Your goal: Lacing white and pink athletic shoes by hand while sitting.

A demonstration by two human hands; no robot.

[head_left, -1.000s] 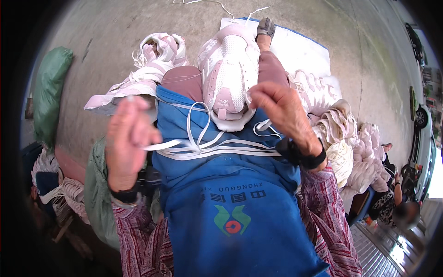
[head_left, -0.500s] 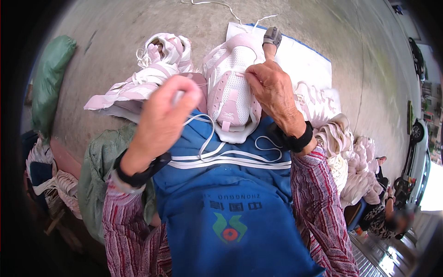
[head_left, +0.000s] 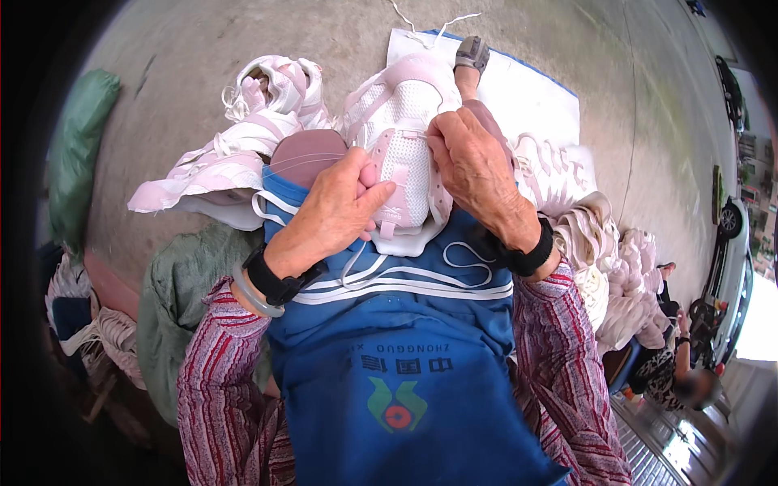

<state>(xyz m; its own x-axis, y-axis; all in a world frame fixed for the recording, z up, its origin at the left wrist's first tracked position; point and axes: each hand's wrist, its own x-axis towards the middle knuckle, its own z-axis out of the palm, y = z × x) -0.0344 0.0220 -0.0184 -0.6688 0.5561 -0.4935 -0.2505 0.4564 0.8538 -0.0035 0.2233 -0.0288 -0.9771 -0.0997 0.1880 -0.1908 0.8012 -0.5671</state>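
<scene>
A pink and white mesh shoe upper [head_left: 409, 166] lies over my lap, its pink tongue tab toward me. My right hand [head_left: 474, 158] is closed at its right eyelet edge, thumb and forefinger pinching the edge. Over the left edge, my left hand [head_left: 344, 202] has curled fingers and its thumb points right; what it grips is hidden. Thin white thread [head_left: 312, 156] stretches leftward from that hand across my pink-clad knee [head_left: 300, 154]. A white shoelace [head_left: 352, 279] hangs in a loop below the left hand, onto my blue apron [head_left: 389, 332].
More pink and white shoe uppers lie at the left [head_left: 219, 158] and in a heap [head_left: 596, 231] at the right. A white sheet [head_left: 535, 97] is spread beyond my foot. Green sacks [head_left: 85, 154] stand far left. Another person [head_left: 668, 364] sits at the far right.
My left hand has come down and right to the upper's left edge, uncovering my knee and the thread. My right hand keeps its place at the right edge.
</scene>
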